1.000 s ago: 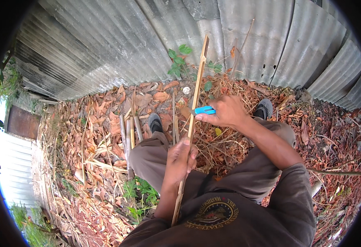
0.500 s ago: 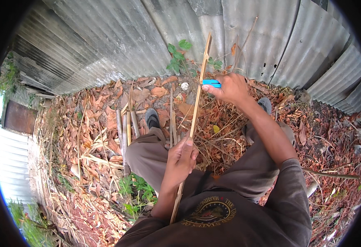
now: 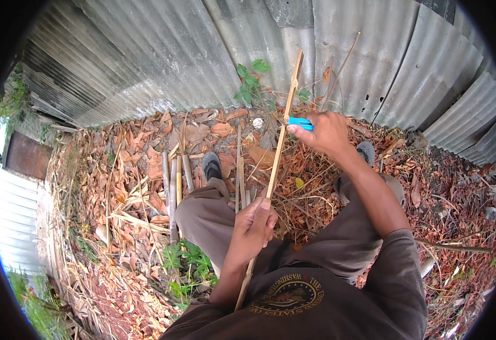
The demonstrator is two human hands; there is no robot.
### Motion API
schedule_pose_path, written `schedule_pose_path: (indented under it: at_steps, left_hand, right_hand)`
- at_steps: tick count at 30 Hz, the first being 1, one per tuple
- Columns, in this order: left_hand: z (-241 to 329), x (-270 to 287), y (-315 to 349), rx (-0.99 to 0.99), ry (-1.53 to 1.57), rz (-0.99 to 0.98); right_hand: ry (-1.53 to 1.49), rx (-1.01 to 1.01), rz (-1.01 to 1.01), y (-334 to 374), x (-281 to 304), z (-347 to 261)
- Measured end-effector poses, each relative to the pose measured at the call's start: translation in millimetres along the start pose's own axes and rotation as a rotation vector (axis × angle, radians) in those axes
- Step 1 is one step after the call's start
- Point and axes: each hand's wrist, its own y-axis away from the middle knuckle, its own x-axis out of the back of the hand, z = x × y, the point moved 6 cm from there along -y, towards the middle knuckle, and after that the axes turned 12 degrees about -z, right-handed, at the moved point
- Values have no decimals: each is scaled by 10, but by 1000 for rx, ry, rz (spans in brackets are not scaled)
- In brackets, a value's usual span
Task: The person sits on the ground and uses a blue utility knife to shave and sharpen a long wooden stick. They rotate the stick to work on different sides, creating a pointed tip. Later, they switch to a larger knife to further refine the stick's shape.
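A long split bamboo strip (image 3: pixel 279 153) slants across the middle, its far end near the metal fence and its near end against my shirt. My left hand (image 3: pixel 253 224) is closed around its lower part. In my right hand (image 3: pixel 324 133) is a blue utility knife (image 3: pixel 300 123), gripped with the thumb along it. The knife's front end meets the strip's right edge, just below a rough joint on the strip. The blade itself is too small to make out.
Corrugated metal sheets (image 3: pixel 367 62) stand along the far side. Several bamboo poles (image 3: pixel 172 192) lie by my left shoe (image 3: pixel 212 165). Dry leaves (image 3: pixel 135 164) cover the ground. Green plants grow at the left (image 3: pixel 188 263) and by the fence (image 3: pixel 249 82). A thin branch (image 3: pixel 457 247) lies at the right.
Both hands, the strip and the knife have shifted slightly right and down in the picture, as the view itself moved a little. Both grips are the same.
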Motion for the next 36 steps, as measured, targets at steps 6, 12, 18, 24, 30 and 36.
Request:
schedule_pose_path:
  at_steps: [6,12,18,24,30,36]
  left_hand:
    - [-2,-9,49,-35,28,-3]
    - [8,6,63,-12,-26,25]
    - [61,-89,18,10,-148,-19]
    - [-19,-91,107,10,-172,-57]
    - [-65,-164,-15,19,-174,-105]
    - [-46,-140,98,9,-310,-165]
  right_hand:
    - [-42,17,3,110,6,-74]
    - [-3,99,-12,174,-16,-173]
    - [53,48,148,-125,71,197]
    - [70,-184,110,-248,315,552]
    - [222,-117,150,-242,296,791]
    - [212,-446,56,-486,365,1100]
